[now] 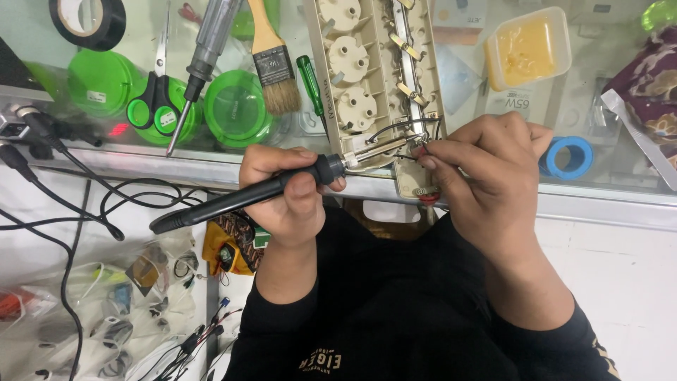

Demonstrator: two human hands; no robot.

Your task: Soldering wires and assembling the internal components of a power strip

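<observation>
Two hands meet at the near end of an opened power strip (377, 77) that lies face down on the glass desk (620, 190), its near end over the desk's front edge. My left hand (293, 194) is wrapped in a closed grip around the black handle of a soldering iron (243, 197), thumb pressing on top, the metal tip reaching into the strip's wiring. My right hand (486, 173) pinches a thin black wire (395, 128) between thumb and forefinger, a narrow fingertip grip just beside the iron's tip.

I judge the iron light and stiff, best held on the handle well back from the hot metal front. The wire looks soft and springy, likely to slip if the pinch loosens, so a hold close to its free end suits it. The strip's plastic shell seems light and rigid but could slide on the smooth glass, and its brass contact rails look thin and easy to bend.

Around them lie green-handled scissors (156, 106), a screwdriver with a clear handle (204, 53), a small green screwdriver (310, 85), a paintbrush (273, 63), a roll of black tape (88, 20), a blue tape roll (570, 156), and a tub of yellow paste (527, 48).
</observation>
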